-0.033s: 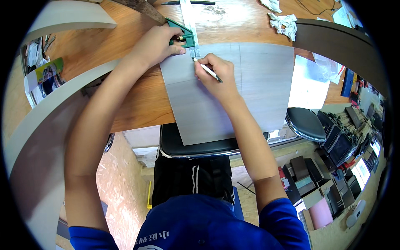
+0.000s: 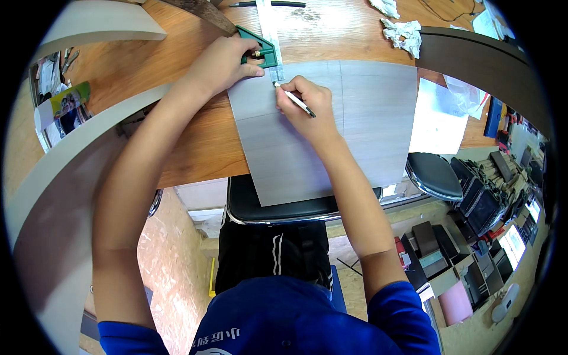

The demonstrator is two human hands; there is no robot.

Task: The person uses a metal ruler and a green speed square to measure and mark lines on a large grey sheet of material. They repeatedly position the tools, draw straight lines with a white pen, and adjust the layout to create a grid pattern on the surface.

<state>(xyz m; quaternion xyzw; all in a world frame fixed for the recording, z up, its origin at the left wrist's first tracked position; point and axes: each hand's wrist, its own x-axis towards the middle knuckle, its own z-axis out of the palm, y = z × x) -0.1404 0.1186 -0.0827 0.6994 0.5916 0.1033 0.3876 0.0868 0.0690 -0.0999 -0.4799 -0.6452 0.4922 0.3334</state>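
A grey board (image 2: 376, 118) with faint pencil lines lies on the wooden table and juts out past its near edge. Across its far left corner rests a combination square with a green head (image 2: 270, 54) and a steel blade (image 2: 267, 23) pointing away from me. My left hand (image 2: 228, 62) grips the green head, thumb on the near side, fingers partly hidden behind it. In my right hand (image 2: 307, 109) a white pencil with a dark end (image 2: 299, 102) is pinched. Its tip touches or nearly touches the board at the blade's near end.
Crumpled white tissue (image 2: 403, 35) and a black pen (image 2: 287, 4) lie at the far side. White paper (image 2: 436, 118) sits right of the board. A black-seated stool (image 2: 435, 176) stands beyond the table edge. Curved panels (image 2: 53, 154) rise at the left; a dark one (image 2: 479, 62) at the right.
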